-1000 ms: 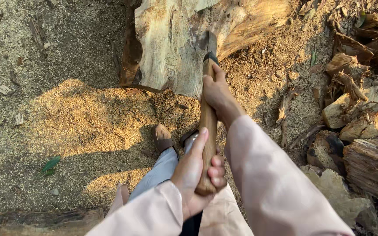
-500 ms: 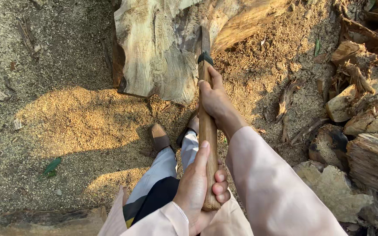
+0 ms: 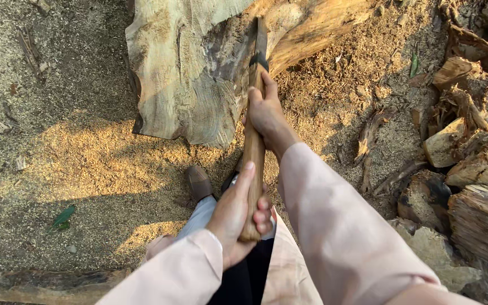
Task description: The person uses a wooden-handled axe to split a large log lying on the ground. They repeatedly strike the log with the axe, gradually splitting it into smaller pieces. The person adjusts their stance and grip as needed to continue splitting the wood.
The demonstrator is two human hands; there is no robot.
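Note:
I hold an axe with a long wooden handle (image 3: 253,148). My left hand (image 3: 234,214) grips the handle's near end. My right hand (image 3: 266,110) is wrapped around it farther up, just below the dark axe head (image 3: 260,42). The head rests on or in a large pale split log (image 3: 182,73) that lies on the sawdust in front of me. Below the handle my brown shoe (image 3: 199,182) and light trouser leg show. Both sleeves are pale pink.
Sawdust and wood chips cover the ground (image 3: 86,169). A pile of chopped wood pieces (image 3: 470,152) lies at the right. A dark plank (image 3: 46,282) runs along the bottom left edge. A green leaf (image 3: 62,217) lies on the dirt at left.
The axe head has come down and forward onto the log's top. Both hands kept their grip on the handle, and the view shifted slightly down and right.

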